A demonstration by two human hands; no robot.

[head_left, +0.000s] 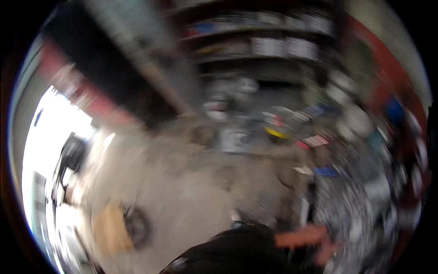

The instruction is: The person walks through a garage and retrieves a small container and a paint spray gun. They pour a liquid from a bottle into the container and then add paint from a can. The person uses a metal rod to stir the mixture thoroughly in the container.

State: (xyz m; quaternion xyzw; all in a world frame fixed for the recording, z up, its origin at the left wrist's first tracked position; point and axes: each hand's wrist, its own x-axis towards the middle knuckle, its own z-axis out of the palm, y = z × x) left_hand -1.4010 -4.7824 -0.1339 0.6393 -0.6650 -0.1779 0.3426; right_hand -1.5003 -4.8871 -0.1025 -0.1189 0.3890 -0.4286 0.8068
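Note:
Motion smears the whole head view. At the lower right a bare forearm and hand, which I take for my right hand (325,251), stretch out from beside my dark clothing (237,251). Its fingers are too blurred to show whether they are apart or closed, and I cannot make out anything in them. Closest to this hand is a grey, glinting heap of mixed items (346,205) along the right side. A long, narrow pale and dark object (305,210) stands just beyond it. My left hand does not show.
Shelves (255,59) with boxes line the back wall. Below them lie a yellow-edged item (276,132), a blue item (326,171) and pale containers (353,121). A tan carton (112,230) and a dark wheel-like round thing (137,226) rest on the concrete floor (182,182) beside a bright doorway.

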